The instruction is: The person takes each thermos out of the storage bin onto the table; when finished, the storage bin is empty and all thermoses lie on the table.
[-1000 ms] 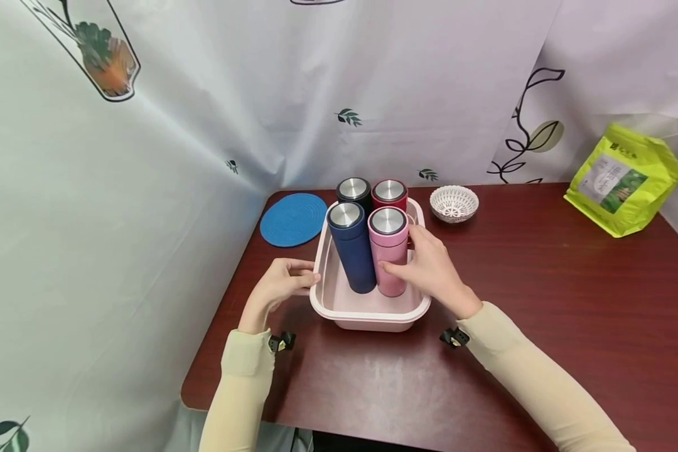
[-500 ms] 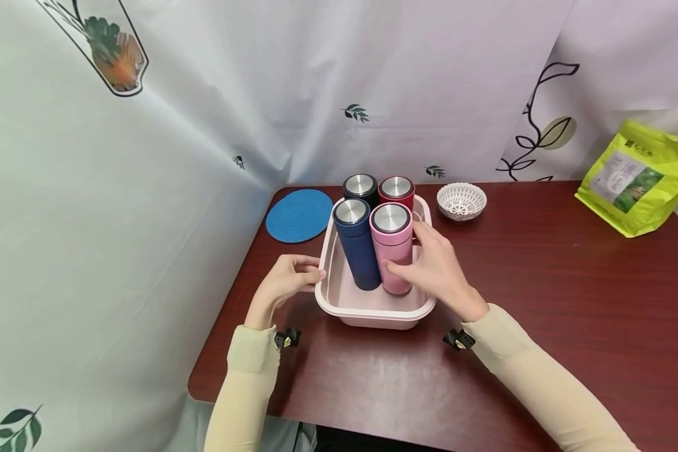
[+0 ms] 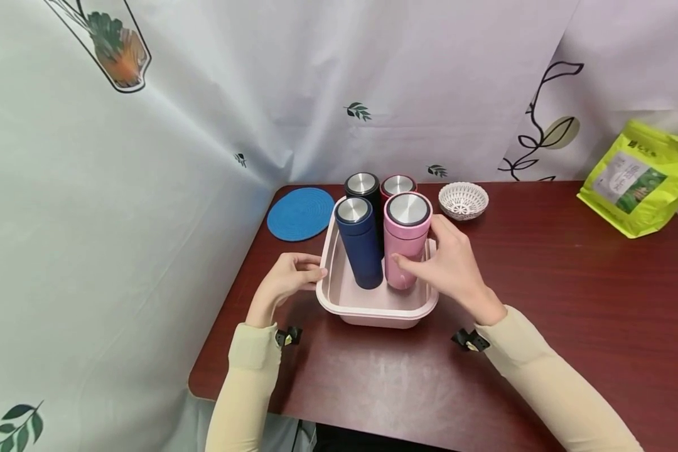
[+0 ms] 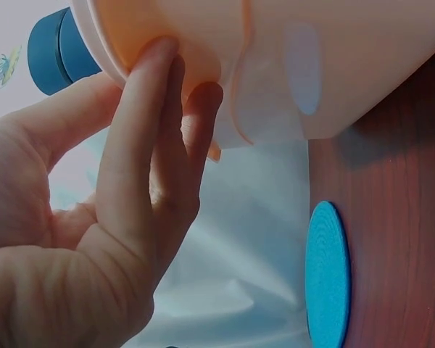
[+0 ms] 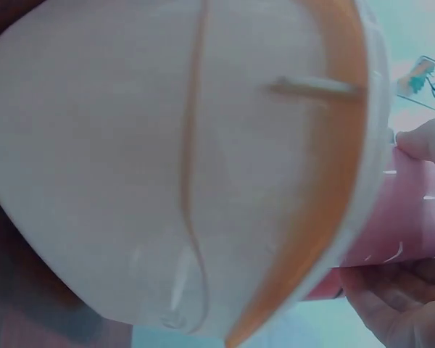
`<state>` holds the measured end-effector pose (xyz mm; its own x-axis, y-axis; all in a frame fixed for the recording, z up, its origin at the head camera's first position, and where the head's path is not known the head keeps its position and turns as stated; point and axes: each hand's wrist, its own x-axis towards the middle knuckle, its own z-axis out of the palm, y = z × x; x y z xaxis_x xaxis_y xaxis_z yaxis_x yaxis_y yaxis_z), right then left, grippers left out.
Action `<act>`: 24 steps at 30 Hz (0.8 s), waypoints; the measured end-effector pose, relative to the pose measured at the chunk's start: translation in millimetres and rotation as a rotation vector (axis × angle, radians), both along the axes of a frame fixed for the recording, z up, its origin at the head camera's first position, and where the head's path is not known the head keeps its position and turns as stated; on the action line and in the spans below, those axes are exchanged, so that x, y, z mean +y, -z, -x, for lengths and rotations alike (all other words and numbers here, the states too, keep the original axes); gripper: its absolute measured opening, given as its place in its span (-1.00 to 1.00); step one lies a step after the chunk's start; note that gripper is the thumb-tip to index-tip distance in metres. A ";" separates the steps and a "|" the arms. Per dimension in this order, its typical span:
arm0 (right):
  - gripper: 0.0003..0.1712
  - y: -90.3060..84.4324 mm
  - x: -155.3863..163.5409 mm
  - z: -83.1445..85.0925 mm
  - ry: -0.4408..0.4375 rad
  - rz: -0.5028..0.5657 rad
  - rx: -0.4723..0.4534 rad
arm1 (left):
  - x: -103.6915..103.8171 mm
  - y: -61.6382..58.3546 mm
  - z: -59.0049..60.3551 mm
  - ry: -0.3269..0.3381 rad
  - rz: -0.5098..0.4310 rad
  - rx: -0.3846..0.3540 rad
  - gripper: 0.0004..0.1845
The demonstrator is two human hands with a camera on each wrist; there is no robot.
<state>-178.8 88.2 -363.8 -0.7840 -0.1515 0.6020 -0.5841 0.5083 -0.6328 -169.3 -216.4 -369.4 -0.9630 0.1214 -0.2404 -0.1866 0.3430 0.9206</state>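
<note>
A pale pink tub (image 3: 373, 311) stands on the dark red table (image 3: 570, 301). In it are a navy flask (image 3: 360, 246), a black flask (image 3: 364, 186) and a red flask (image 3: 398, 184), all with steel lids. My right hand (image 3: 449, 267) grips a pink flask (image 3: 405, 242) and holds it raised a little above the others. My left hand (image 3: 287, 284) holds the tub's left rim, fingers under the rim (image 4: 159, 101) in the left wrist view. The right wrist view shows the tub wall (image 5: 167, 181) close up and the pink flask (image 5: 406, 217).
A round blue mat (image 3: 301, 214) lies at the back left, a small white lattice bowl (image 3: 463, 200) behind the tub, and a yellow-green bag (image 3: 638, 179) at the far right. White printed curtains close off the back and left.
My right hand has lifted the pink flask upward inside the tub; its lid now stands higher than the navy one. The left hand stays on the rim.
</note>
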 end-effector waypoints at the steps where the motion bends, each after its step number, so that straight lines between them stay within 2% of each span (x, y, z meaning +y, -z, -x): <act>1: -0.28 -1.5 1.6 -0.1 0.009 0.002 0.003 | 0.3 0.1 0.1 -0.002 -0.002 -0.003 -0.52; 7: -0.25 -10.0 9.2 -1.3 0.038 0.008 0.013 | 0.9 0.9 0.8 -0.020 0.001 -0.018 -0.52; 16: -0.10 -22.1 14.1 -5.9 -0.018 0.104 0.083 | -0.6 0.7 2.0 -0.014 0.002 -0.018 -0.51; 24: -0.15 -39.1 19.4 -14.3 -0.015 0.155 0.139 | 0.6 1.2 2.1 -0.020 -0.006 -0.021 -0.52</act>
<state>-164.5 107.6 -324.7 -0.6901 -0.0597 0.7213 -0.6781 0.4015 -0.6156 -171.4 -215.8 -370.6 -0.9601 0.1035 -0.2597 -0.2125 0.3332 0.9186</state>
